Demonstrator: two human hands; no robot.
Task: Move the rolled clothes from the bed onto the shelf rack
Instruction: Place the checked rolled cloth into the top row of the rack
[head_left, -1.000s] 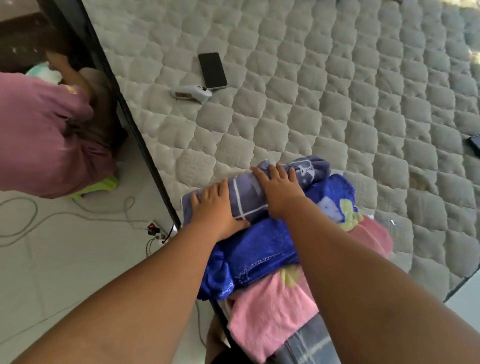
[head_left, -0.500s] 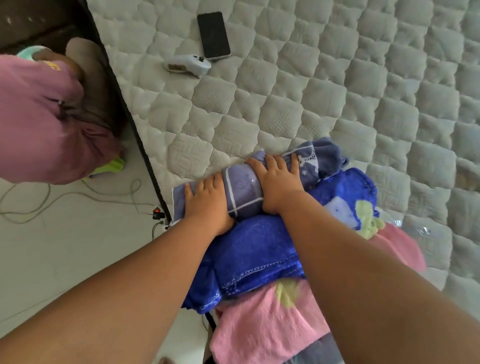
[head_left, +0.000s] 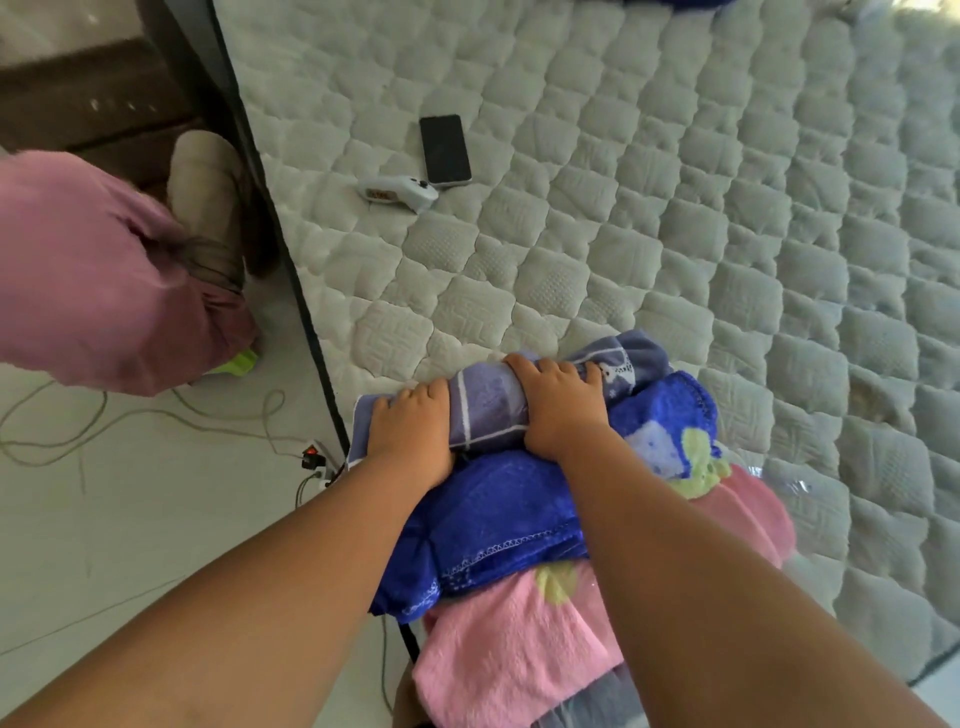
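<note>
Seen from above, looking down over two bare forearms at the near corner of a bed (head_left: 597, 249) with a pale quilted mattress. Left hand (head_left: 413, 434) laid palm down on the left end of a rolled cloth (head_left: 485, 410), pale purple with white lines, fingers curled over its top. Right hand (head_left: 563, 402) laid palm down on the same roll further right, fingers spread a little and wrapped over the far side. Both hands pressed onto the roll, gripping it from above, neither one pinching.

Roll lay crosswise at the mattress edge, at the far end of a heap of other clothes. Directly behind it toward the camera, a bright blue fleece (head_left: 498, 525) with pale printed shapes, touching the roll. Nearer still, a pink fleece (head_left: 509, 654) with a yellow patch, partly under the blue one. A bit of grey checked fabric (head_left: 587, 706) at the bottom edge, mostly hidden by the right arm.

Further up the mattress, well apart from the heap, a dark phone (head_left: 445, 149) lay face up, with a small white handheld device (head_left: 397, 192) just beside its lower left corner.

Left of the bed, a light floor (head_left: 104, 519) with loose cables (head_left: 156, 421) and a power strip (head_left: 315, 461) close to the bed corner. Another person in pink clothing (head_left: 93, 280) crouched at the left edge.
</note>
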